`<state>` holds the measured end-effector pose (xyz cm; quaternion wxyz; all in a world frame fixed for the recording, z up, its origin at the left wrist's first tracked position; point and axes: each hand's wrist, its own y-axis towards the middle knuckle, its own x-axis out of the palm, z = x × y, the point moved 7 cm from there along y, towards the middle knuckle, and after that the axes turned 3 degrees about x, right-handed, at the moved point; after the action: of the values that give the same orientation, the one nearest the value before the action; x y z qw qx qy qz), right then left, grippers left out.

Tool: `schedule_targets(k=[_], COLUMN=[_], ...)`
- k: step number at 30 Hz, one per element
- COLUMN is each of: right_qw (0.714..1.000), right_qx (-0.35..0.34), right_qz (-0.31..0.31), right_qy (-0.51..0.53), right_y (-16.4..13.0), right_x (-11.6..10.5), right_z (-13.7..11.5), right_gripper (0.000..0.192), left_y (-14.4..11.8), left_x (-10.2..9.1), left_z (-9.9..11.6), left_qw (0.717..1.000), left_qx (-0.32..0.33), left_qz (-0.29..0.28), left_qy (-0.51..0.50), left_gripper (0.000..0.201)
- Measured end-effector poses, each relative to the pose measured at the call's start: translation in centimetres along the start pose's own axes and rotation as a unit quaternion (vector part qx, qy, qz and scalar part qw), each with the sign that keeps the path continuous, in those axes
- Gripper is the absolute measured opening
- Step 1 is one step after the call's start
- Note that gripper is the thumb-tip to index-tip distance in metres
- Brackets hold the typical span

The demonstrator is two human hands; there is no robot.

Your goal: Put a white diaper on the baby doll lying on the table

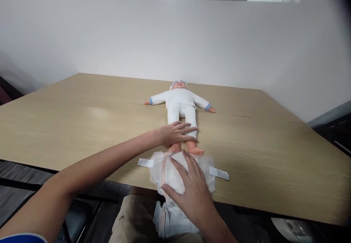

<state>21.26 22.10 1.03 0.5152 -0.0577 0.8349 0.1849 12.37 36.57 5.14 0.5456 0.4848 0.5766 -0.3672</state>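
Note:
A baby doll (180,97) in a white outfit with blue cuffs and a white headband lies on its back on the table, arms spread and bare feet toward me. My left hand (177,132) rests across the doll's lower legs with its fingers stretched out. Just below the feet, an unfolded white diaper (177,173) lies at the table's front edge, both its side tabs spread outward. The diaper's near end hangs over the edge above my lap. My right hand (193,186) lies spread on the diaper, fingertips close to the doll's feet.
The wooden table (82,129) reaches back to a pale partition wall (175,38). A dark chair (74,217) stands under the table at the left. A round white object (292,230) shows below the table at the lower right.

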Motion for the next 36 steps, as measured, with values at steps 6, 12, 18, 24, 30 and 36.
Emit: schedule_targets(k=[6, 12, 18, 24, 30, 36], right_qw=[0.998, 0.999, 0.995, 0.99, 0.989, 0.999], right_qx=[0.025, -0.004, -0.001, -0.014, 0.001, 0.007], right_qz=[0.021, -0.031, -0.099, -0.143, -0.143, -0.049], right_qy=[0.058, 0.01, 0.007, 0.003, -0.024, 0.02], right_y=[-0.1, 0.3, 1.8, 6.2, 14.0, 23.2], right_x=[-0.1, 0.5, -0.1, -0.1, 2.3, 1.8], right_z=[0.5, 0.1, 0.5, 1.4, 3.8, 4.8], right_gripper=[0.109, 0.089, 0.096, 0.094, 0.097, 0.089], left_y=[1.3, 1.7, 1.6, 0.9, 0.4, -0.2], left_x=[-0.6, -2.0, -8.3, -12.4, -14.7, -14.7], left_z=[-0.5, -0.9, -3.8, -8.4, -10.5, -11.7], left_qw=[0.997, 0.986, 0.938, 0.884, 0.858, 0.852], left_qx=[0.01, 0.015, -0.01, -0.116, -0.097, -0.128], left_qz=[0.066, 0.121, 0.205, 0.245, 0.291, 0.306], left_qy=[-0.046, -0.116, -0.279, -0.38, -0.413, -0.406], left_gripper=[0.041, 0.029, 0.036, 0.048, 0.041, 0.044])
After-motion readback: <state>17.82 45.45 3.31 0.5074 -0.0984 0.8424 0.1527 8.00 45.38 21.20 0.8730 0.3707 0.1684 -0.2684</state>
